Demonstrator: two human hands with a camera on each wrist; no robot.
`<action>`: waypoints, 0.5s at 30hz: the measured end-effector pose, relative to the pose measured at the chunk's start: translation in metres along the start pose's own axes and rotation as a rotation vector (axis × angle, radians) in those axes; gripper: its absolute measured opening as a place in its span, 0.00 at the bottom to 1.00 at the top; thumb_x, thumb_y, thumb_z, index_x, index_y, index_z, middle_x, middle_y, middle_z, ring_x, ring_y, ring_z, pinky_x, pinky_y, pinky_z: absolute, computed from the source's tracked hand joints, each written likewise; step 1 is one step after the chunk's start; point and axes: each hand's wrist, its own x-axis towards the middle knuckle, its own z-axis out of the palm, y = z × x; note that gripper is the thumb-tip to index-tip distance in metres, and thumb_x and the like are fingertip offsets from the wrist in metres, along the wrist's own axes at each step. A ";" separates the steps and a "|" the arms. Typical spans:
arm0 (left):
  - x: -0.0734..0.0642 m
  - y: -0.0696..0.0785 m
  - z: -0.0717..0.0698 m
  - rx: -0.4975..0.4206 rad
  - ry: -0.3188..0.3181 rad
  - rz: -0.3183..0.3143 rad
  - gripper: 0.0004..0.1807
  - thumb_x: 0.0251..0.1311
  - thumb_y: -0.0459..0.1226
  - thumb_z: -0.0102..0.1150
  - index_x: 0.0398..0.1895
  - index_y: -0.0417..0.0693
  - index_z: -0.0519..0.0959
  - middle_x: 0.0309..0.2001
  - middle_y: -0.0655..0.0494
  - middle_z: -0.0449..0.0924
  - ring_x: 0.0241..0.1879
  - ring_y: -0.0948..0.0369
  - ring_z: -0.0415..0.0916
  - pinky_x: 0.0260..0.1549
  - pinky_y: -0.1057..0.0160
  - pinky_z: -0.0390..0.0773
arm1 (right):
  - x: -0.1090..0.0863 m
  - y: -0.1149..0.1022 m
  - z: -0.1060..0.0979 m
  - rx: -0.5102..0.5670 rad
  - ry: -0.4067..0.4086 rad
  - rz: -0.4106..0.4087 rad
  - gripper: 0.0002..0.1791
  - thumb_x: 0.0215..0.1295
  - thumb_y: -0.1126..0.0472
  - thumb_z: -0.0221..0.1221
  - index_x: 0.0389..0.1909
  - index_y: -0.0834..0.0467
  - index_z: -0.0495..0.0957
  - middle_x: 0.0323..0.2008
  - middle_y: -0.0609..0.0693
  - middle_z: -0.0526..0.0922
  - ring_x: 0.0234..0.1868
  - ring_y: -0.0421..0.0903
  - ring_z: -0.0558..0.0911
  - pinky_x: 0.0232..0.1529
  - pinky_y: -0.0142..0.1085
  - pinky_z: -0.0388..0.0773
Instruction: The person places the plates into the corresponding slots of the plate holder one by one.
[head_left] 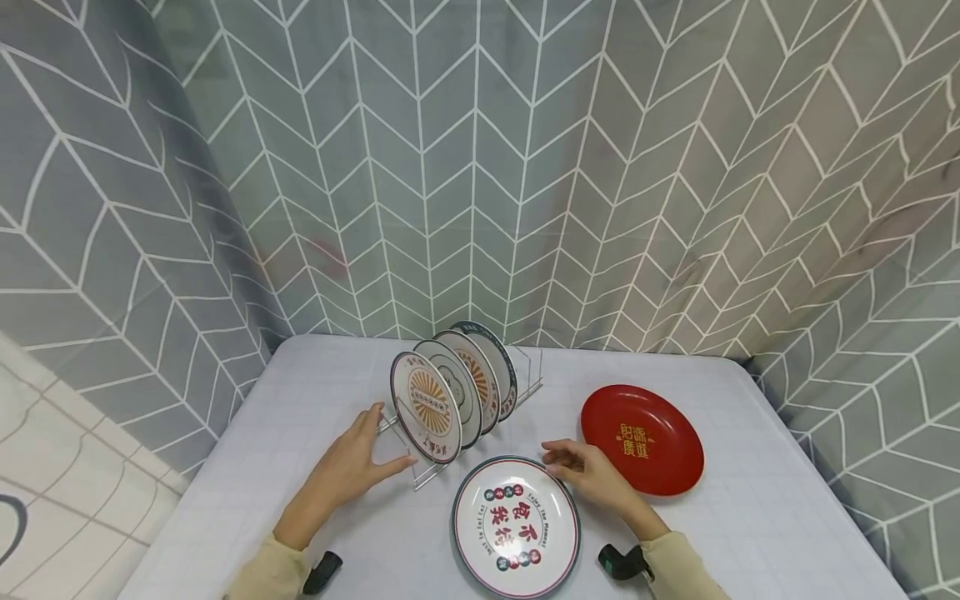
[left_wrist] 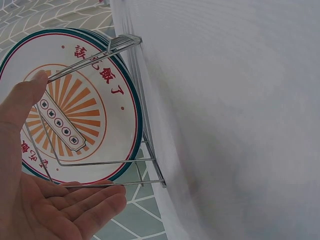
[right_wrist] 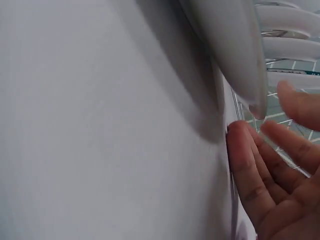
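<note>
A wire dish rack holds several round patterned plates on edge. My left hand is at its left end, thumb and fingers spread. In the left wrist view, the thumb and fingers lie against the rack's end wires, in front of a plate with an orange sunburst. In front of the rack, a white plate with red characters lies face up; whether others lie beneath it I cannot tell. My right hand is beside its upper right rim, fingers loosely bent, holding nothing.
An oval red plate with gold characters lies right of the right hand. A white cloth covers the table. Grey patterned curtains hang behind and along the sides.
</note>
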 end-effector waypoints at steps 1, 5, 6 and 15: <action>0.000 0.000 0.000 0.001 0.001 0.001 0.60 0.49 0.66 0.65 0.72 0.32 0.55 0.63 0.30 0.68 0.59 0.37 0.73 0.56 0.42 0.77 | 0.001 0.001 0.000 0.004 0.001 0.005 0.21 0.66 0.61 0.62 0.58 0.63 0.76 0.47 0.56 0.85 0.43 0.46 0.84 0.44 0.22 0.79; 0.000 0.001 -0.001 0.003 0.000 0.001 0.60 0.48 0.65 0.66 0.71 0.31 0.56 0.63 0.30 0.69 0.59 0.37 0.74 0.55 0.42 0.78 | 0.003 0.003 0.002 0.003 0.004 0.000 0.21 0.66 0.60 0.62 0.58 0.64 0.77 0.46 0.56 0.85 0.42 0.46 0.83 0.43 0.23 0.80; 0.000 0.001 -0.001 0.004 0.000 0.000 0.60 0.48 0.65 0.66 0.71 0.31 0.56 0.63 0.30 0.69 0.59 0.37 0.74 0.55 0.42 0.78 | 0.003 0.003 0.003 0.004 0.004 0.001 0.21 0.66 0.60 0.62 0.57 0.63 0.77 0.46 0.56 0.85 0.42 0.45 0.83 0.43 0.22 0.80; 0.000 0.002 -0.001 0.005 -0.004 -0.005 0.60 0.48 0.65 0.66 0.71 0.31 0.56 0.63 0.29 0.68 0.59 0.37 0.73 0.55 0.42 0.78 | 0.001 0.000 0.002 -0.003 0.002 0.013 0.20 0.65 0.60 0.63 0.57 0.62 0.78 0.46 0.55 0.85 0.42 0.45 0.82 0.43 0.22 0.79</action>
